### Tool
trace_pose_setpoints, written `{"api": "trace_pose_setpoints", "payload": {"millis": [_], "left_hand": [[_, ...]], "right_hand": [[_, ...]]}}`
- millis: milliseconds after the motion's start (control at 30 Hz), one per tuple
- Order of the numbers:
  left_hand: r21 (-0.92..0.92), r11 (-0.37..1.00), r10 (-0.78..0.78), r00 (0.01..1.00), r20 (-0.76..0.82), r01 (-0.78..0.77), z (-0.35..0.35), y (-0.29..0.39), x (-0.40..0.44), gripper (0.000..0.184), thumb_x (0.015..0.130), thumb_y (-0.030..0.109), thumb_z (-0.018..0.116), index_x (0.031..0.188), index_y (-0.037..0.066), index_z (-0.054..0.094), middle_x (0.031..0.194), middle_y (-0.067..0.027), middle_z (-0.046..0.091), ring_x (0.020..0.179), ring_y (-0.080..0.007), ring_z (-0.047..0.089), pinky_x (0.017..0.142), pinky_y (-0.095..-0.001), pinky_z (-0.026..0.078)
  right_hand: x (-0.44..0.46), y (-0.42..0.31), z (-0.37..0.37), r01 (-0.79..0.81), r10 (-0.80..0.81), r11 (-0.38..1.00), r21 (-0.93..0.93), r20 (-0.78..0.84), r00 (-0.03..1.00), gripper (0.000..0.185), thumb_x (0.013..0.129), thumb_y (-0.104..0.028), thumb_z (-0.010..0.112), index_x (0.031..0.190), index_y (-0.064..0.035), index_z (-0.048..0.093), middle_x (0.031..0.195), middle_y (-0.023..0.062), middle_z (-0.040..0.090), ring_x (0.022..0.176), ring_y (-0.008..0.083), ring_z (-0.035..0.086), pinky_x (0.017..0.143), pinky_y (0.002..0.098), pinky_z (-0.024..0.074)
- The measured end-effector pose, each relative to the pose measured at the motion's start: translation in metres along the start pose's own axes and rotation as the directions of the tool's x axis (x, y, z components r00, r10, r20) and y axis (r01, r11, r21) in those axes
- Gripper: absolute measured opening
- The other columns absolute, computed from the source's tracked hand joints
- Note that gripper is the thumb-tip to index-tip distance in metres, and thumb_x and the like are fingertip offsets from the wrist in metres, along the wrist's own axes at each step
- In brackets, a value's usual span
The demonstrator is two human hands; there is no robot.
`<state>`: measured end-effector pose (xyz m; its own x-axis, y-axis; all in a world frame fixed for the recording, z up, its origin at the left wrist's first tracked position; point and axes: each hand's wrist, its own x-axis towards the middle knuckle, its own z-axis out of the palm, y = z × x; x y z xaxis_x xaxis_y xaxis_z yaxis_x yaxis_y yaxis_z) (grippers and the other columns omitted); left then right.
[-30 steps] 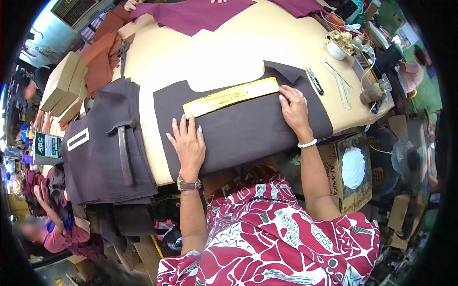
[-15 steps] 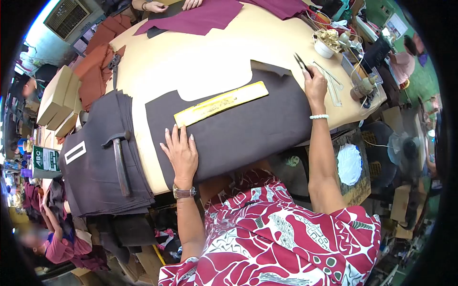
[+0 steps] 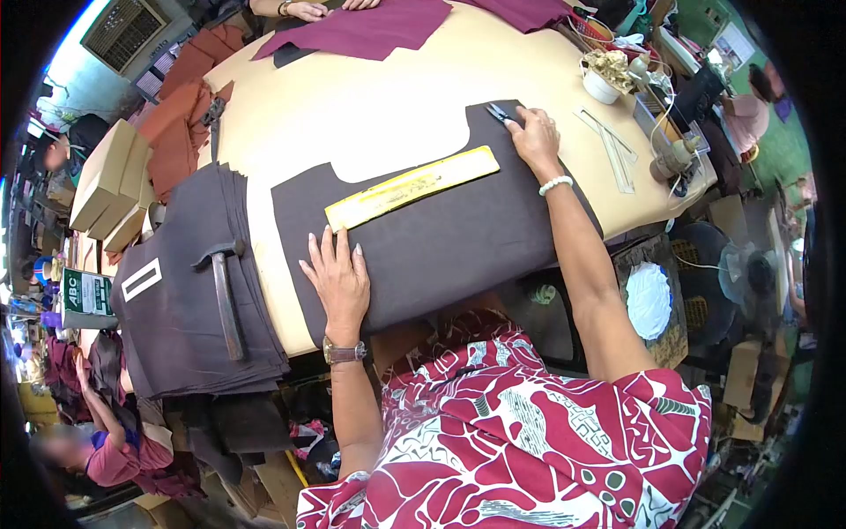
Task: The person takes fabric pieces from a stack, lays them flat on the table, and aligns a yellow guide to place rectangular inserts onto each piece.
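A dark brown cut piece of leather-like material [image 3: 423, 256] lies on the table in front of me. On it rests a yellow bar [image 3: 414, 187], flat and scuffed. My left hand [image 3: 341, 280] lies flat with fingers spread on the dark piece, its fingertips just below the bar's left end. In my right hand [image 3: 534, 141] is a pair of small dark thread snips [image 3: 499, 114], blades pointing left. That hand is over the upper right corner of the dark piece; its palm is turned away from view.
To the left, a hammer [image 3: 223, 295] and a white rectangular frame [image 3: 142, 279] lie on a stack of dark pieces [image 3: 181, 353]. Clear rulers [image 3: 612, 152] and a white bowl [image 3: 601, 88] are at the right. Across the table, another person's hands [image 3: 308, 11] touch maroon material [image 3: 370, 28].
My right hand has moved left with the snips, from beyond the dark piece onto its upper right corner. The corner, raised before, now lies flatter. My left hand stays on the piece.
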<state>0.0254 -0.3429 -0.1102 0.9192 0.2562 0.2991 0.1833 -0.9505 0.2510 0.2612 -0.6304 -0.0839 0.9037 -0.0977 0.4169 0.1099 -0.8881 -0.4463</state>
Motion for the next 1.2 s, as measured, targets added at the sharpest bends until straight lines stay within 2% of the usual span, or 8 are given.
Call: {"api": "trace_pose_setpoints", "payload": {"millis": [33,167,233,267,400,700,833,1200], "left_hand": [[-0.005,1.000,-0.006,1.000,0.001,0.006,-0.001,0.000,0.001,0.042,0.092,0.024,0.048,0.131,0.008,0.044,0.136,-0.0151,0.040,0.131,-0.0387,0.028,0.102,-0.0641,0.021],[-0.014,1.000,-0.009,1.000,-0.005,0.009,0.000,-0.001,0.001,0.043,0.092,0.024,0.048,0.132,0.008,0.043,0.136,-0.0150,0.040,0.131,-0.0386,0.028,0.102,-0.0641,0.021],[-0.024,0.999,-0.021,1.000,0.004,0.021,-0.001,0.000,0.002,0.043,0.093,0.024,0.047,0.133,0.008,0.042,0.136,-0.0146,0.040,0.131,-0.0388,0.027,0.102,-0.0641,0.020],[-0.026,0.999,-0.022,1.000,0.006,0.022,-0.001,0.001,0.002,0.044,0.093,0.024,0.047,0.133,0.008,0.042,0.137,-0.0145,0.039,0.132,-0.0388,0.027,0.103,-0.0641,0.020],[0.000,1.000,-0.020,0.999,0.043,0.020,-0.002,0.001,0.001,0.045,0.095,0.028,0.043,0.135,0.009,0.040,0.141,-0.0143,0.036,0.133,-0.0396,0.024,0.103,-0.0638,0.019],[0.057,0.998,-0.001,0.999,0.037,-0.001,0.003,-0.001,0.003,0.047,0.095,0.031,0.043,0.136,0.009,0.040,0.143,-0.0137,0.033,0.134,-0.0400,0.023,0.103,-0.0643,0.019],[0.031,0.999,-0.011,0.999,0.035,0.010,0.003,-0.002,0.003,0.045,0.096,0.033,0.042,0.134,0.010,0.043,0.142,-0.0119,0.035,0.135,-0.0373,0.022,0.105,-0.0629,0.016],[0.036,0.999,0.011,1.000,0.014,-0.012,0.001,0.000,0.003,0.046,0.094,0.028,0.046,0.135,0.009,0.041,0.140,-0.0134,0.037,0.133,-0.0402,0.024,0.102,-0.0651,0.020]], "right_hand": [[-0.005,-0.002,-0.003,0.079,-0.089,0.990,-0.120,-0.081,0.993,0.036,0.081,-0.024,0.062,0.113,-0.0070,0.062,0.104,0.0141,0.063,0.099,0.0300,0.058,0.087,0.0388,0.0443],[-0.051,-0.006,-0.029,0.155,-0.165,0.983,0.096,0.098,0.981,0.037,0.083,-0.020,0.059,0.116,-0.0030,0.059,0.107,0.0147,0.061,0.102,0.0313,0.055,0.089,0.0400,0.0430],[-0.077,-0.016,-0.037,0.127,-0.174,0.958,0.256,0.169,0.970,0.037,0.084,-0.018,0.058,0.117,-0.0019,0.058,0.114,0.0155,0.059,0.105,0.0324,0.054,0.089,0.0398,0.0433],[-0.085,-0.015,-0.034,0.124,-0.181,0.951,0.284,0.184,0.966,0.036,0.084,-0.018,0.058,0.117,-0.0022,0.057,0.119,0.0147,0.058,0.112,0.0320,0.051,0.094,0.0402,0.0397],[-0.101,-0.016,-0.027,0.280,-0.320,0.926,0.252,0.133,0.938,0.031,0.085,-0.017,0.057,0.114,-0.0039,0.060,0.120,0.0105,0.058,0.118,0.0308,0.046,0.102,0.0424,0.0303],[-0.102,-0.011,-0.023,0.283,-0.317,0.917,0.282,0.081,0.945,0.024,0.083,-0.014,0.059,0.102,-0.0015,0.066,0.111,0.0091,0.060,0.112,0.0280,0.050,0.099,0.0408,0.0335],[-0.102,-0.012,-0.022,0.279,-0.311,0.923,0.265,0.086,0.947,0.025,0.084,-0.015,0.058,0.104,-0.0016,0.065,0.113,0.0085,0.059,0.114,0.0288,0.048,0.100,0.0413,0.0326],[-0.104,-0.013,-0.024,0.286,-0.314,0.939,0.189,0.143,0.939,0.031,0.085,-0.017,0.056,0.112,-0.0032,0.062,0.120,0.0072,0.056,0.118,0.0302,0.044,0.104,0.0428,0.0293]]}}
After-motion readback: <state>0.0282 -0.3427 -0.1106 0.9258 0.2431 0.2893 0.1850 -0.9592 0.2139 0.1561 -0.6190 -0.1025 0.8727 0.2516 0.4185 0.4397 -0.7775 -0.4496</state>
